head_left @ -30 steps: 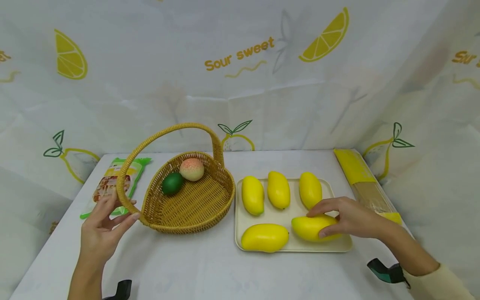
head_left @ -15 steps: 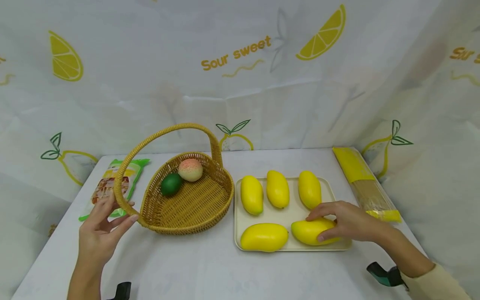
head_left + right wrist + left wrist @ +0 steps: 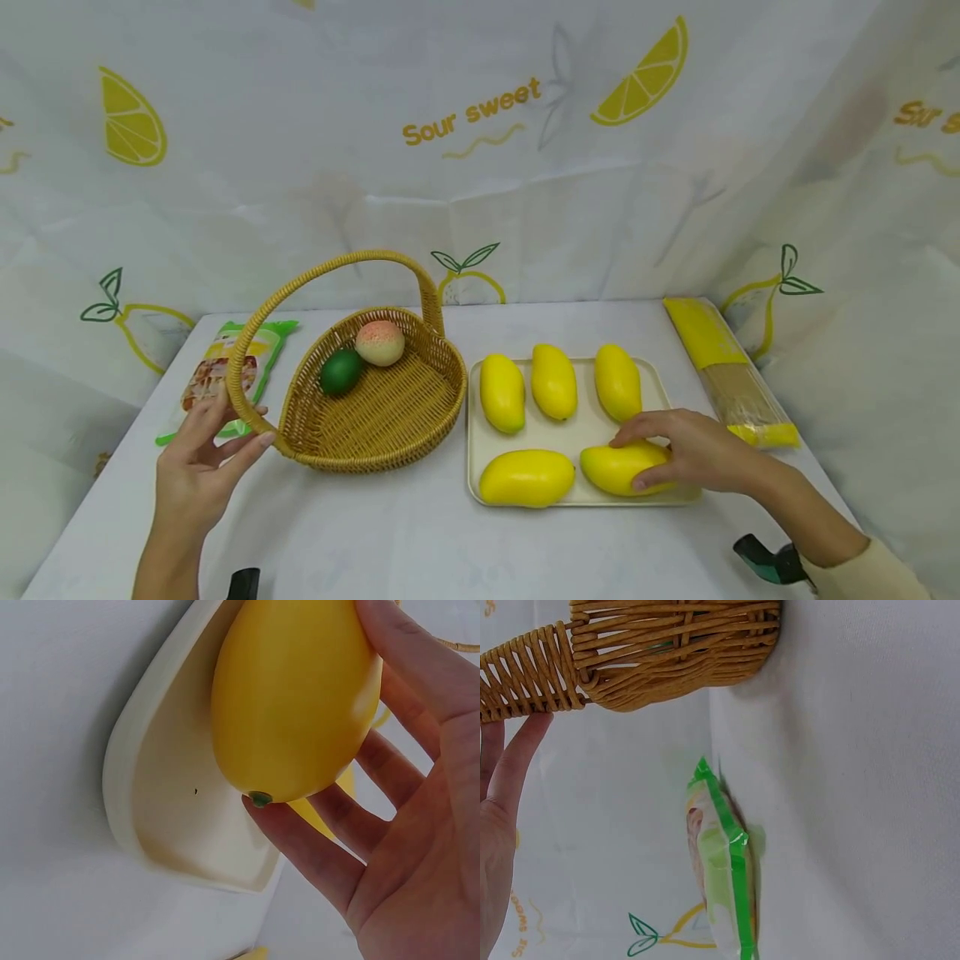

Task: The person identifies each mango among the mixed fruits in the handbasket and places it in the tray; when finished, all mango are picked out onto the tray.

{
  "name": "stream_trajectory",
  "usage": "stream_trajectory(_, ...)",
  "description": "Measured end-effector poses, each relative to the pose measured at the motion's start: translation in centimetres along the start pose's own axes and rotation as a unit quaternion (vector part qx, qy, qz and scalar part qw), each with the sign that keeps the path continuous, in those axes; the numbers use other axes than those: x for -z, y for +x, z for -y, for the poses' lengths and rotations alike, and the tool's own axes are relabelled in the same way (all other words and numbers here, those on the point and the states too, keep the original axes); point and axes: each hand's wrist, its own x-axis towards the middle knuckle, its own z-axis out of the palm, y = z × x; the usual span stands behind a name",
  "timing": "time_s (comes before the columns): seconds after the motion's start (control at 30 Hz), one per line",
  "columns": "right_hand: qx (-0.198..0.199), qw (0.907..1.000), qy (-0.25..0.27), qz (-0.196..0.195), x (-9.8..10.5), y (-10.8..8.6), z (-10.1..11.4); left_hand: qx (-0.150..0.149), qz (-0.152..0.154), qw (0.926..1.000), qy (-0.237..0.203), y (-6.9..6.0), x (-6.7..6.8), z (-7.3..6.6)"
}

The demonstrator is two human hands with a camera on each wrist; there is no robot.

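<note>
In the head view, my left hand (image 3: 198, 467) holds the near side of the wicker basket's handle (image 3: 238, 367), thumb in front and fingers behind. The basket (image 3: 397, 417) has a peach (image 3: 380, 342) and a dark green oval fruit (image 3: 342, 372) in it. On the right, my right hand (image 3: 693, 450) grips a yellow mango (image 3: 617, 468) at the front right of a cream tray (image 3: 558, 433). In the right wrist view, thumb and fingers lie around this mango (image 3: 296, 697), its green stem tip showing. Several other mangoes, one of them the front left mango (image 3: 527, 478), lie on the tray.
A green-edged food packet (image 3: 225, 367) lies at the left, behind my left hand. At the right lies a yellow and clear noodle packet (image 3: 723, 367). A white cloth printed with lemons (image 3: 480, 192) hangs at the back of the white table (image 3: 405, 533).
My right hand and its mango have shifted slightly toward the front of the tray, the mango turning a little. My left hand keeps its place on the handle. The head view has moved slightly.
</note>
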Motion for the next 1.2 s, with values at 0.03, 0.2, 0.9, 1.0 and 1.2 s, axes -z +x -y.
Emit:
stream_trajectory(0.03, 0.004, 1.0, -0.003, 0.0, 0.05, -0.06, 0.02, -0.006, 0.003, 0.9999, -0.008, 0.04, -0.03, 0.07)
stream_trajectory(0.2, 0.012, 0.9996, -0.024, -0.005, 0.2, -0.17, 0.05, -0.009, 0.004, 0.9998, -0.015, 0.04, -0.17, 0.15)
stream_trajectory(0.9, 0.03, 0.9991, -0.028, -0.005, 0.04, 0.29, 0.29, -0.018, -0.008, 0.9995, -0.023, -0.39, 0.42, -0.08)
stream_trajectory(1.0, 0.028, 0.9989, -0.036, -0.007, 0.16, 0.04, 0.39, -0.022, -0.005, 0.9994, -0.027, -0.26, 0.29, 0.05)
stream_trajectory(1.2, 0.02, 0.9983, -0.052, -0.013, 0.46, -0.45, 0.43, 0.001, -0.017, 0.9999, -0.001, -0.25, -0.35, -0.26)
